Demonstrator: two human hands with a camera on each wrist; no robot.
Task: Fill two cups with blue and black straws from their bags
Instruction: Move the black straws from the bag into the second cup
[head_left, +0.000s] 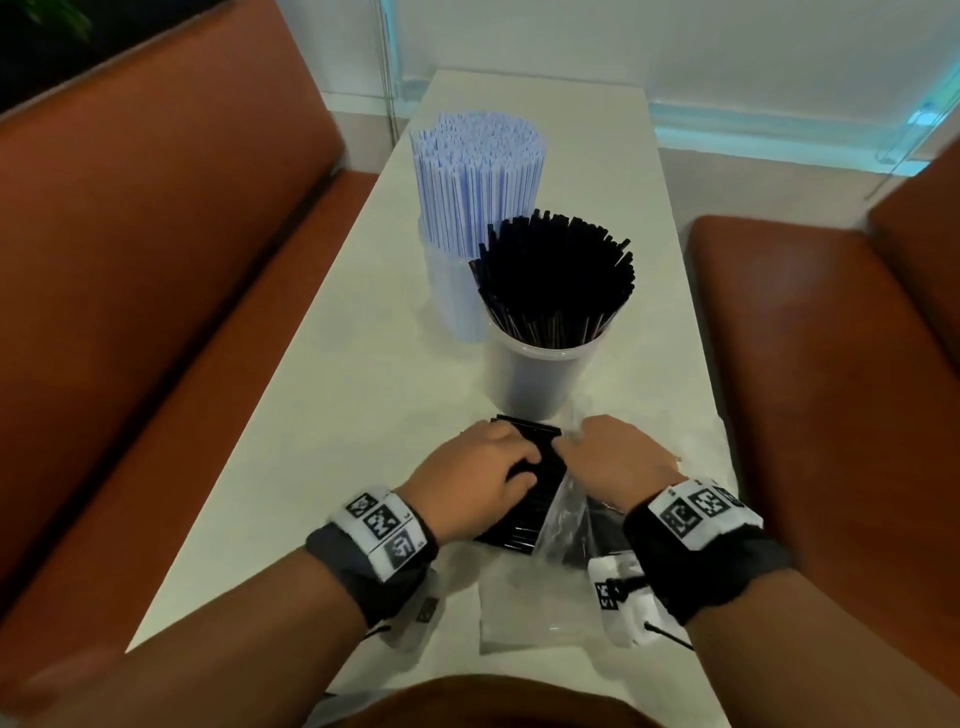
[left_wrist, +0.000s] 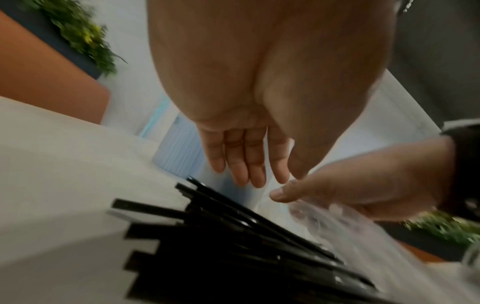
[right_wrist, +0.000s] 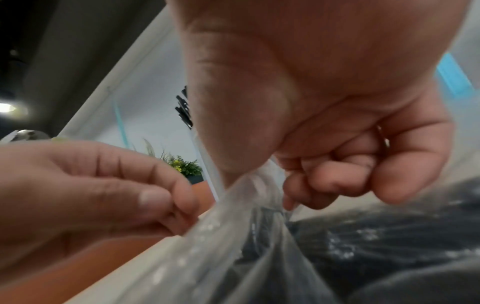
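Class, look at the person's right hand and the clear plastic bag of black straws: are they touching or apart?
Touching. The right wrist view shows the right hand with thumb and curled fingers pinching the gathered edge of the clear plastic bag.

Soft, even indoor light fills the head view; the pale surface (head_left: 363, 332) looks bright, with faint shadows beside the cup of black straws (head_left: 545, 364). Straight edges bow near the frame borders. Both wrist views are dimmer and smeared by motion blur, and a ceiling lamp (right_wrist: 7, 107) flares in the right wrist view.
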